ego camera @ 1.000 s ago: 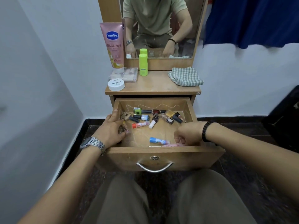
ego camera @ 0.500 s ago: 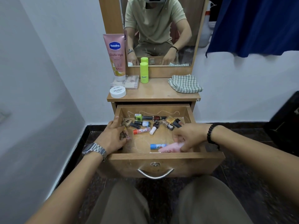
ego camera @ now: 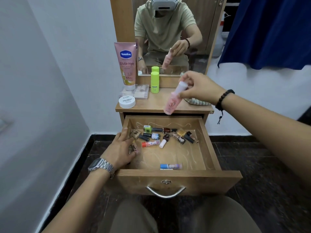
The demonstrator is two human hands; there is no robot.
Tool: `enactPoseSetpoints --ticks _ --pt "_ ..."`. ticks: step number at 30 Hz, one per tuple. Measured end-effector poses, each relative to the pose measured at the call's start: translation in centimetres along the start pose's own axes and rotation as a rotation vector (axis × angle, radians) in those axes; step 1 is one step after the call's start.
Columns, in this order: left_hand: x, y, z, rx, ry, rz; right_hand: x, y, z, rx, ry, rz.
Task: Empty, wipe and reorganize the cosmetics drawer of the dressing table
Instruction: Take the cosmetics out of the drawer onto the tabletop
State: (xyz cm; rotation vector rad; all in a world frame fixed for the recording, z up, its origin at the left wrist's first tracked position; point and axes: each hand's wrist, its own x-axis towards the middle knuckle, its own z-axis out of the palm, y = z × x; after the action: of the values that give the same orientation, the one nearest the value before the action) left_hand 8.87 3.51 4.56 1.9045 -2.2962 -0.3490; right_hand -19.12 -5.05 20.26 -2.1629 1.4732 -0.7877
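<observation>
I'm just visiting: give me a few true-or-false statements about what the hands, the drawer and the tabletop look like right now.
1. The right hand holds a pink bottle with a white cap above the tabletop. True.
2. The wooden drawer is closed. False: it is pulled open, with small bottles inside.
3. The left hand rests inside the drawer's left side. True.
4. The tall pink Vaseline tube lies in the drawer. False: it stands on the tabletop by the mirror.
</observation>
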Motion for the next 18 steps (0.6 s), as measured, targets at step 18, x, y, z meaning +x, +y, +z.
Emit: enactPoseSetpoints --ticks 18 --pt "0.0 0.2 0.3 0.061 -0.003 0.076 13.3 2.8 3.6 -0.11 0.306 0.11"
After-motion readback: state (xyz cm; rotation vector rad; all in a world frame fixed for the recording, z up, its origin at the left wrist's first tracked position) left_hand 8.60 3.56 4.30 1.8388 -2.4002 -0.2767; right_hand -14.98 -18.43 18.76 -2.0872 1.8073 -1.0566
